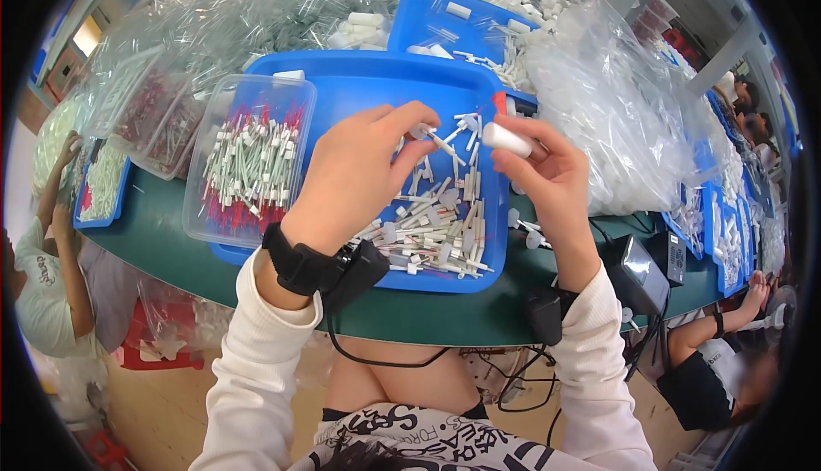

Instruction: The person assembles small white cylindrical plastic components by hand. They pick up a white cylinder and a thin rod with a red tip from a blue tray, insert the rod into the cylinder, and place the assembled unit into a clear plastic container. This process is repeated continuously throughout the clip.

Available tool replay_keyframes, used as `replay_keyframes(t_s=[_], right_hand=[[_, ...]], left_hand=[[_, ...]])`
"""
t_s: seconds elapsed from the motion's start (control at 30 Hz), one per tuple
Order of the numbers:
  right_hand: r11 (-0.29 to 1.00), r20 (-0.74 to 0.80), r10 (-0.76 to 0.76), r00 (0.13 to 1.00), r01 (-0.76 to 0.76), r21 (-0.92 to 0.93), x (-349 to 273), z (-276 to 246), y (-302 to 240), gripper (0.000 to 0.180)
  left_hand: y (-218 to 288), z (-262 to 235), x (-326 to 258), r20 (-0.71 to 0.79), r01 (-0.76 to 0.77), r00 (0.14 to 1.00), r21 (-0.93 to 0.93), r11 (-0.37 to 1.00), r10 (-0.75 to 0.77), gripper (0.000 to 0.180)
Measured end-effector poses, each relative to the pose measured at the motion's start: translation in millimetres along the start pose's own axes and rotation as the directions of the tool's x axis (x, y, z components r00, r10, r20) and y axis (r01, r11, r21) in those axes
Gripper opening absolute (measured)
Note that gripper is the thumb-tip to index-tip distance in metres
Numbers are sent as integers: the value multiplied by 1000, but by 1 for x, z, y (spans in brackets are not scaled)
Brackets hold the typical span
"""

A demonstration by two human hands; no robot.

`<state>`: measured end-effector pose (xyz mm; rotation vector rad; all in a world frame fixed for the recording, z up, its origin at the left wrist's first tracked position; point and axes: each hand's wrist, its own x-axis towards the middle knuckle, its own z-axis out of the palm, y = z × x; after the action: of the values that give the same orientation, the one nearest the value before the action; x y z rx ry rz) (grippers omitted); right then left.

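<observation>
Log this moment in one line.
left hand: pinches thin white piece | right hand: holds white cylinder | below: blue tray | left: clear tub, red-tipped sticks

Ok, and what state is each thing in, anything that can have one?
Left hand: closed, pinching a thin white stick
Right hand: closed, gripping a white cylinder
Front blue tray: open, partly filled
Rear blue tray: open, partly filled
Clear container: open, well filled
Large clear bag: bulging; can't tell if sealed
Left wristband: worn
</observation>
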<state>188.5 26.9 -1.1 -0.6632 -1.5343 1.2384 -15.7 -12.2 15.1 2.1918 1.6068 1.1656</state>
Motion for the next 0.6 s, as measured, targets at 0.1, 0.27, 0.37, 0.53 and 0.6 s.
replay_keyframes(t_s=[0.1,0.27,0.37,0.53,0.6], right_hand=[[997,76,-65,995,67,-36,-2,3,-1,30],[1000,106,8,994,-5,-26,-6,6,-10,30],[998,80,35,996,-39,55,-9,13,-15,25],[977,115,101,988,-120,177,-7,3,-13,21],[966,65,86,994,-100,239,-7,5,-12,23]], left_hand=[[2,-1,1,-59,36,997,-188,981,-48,17],[-6,0,3,-315,-184,926,101,978,207,12],[-4,-2,1,-277,-175,949,-60,983,152,14],[5,5,-3,-128,-127,987,-237,963,99,20],[9,3,-5,-37,-114,993,-118,986,110,22]])
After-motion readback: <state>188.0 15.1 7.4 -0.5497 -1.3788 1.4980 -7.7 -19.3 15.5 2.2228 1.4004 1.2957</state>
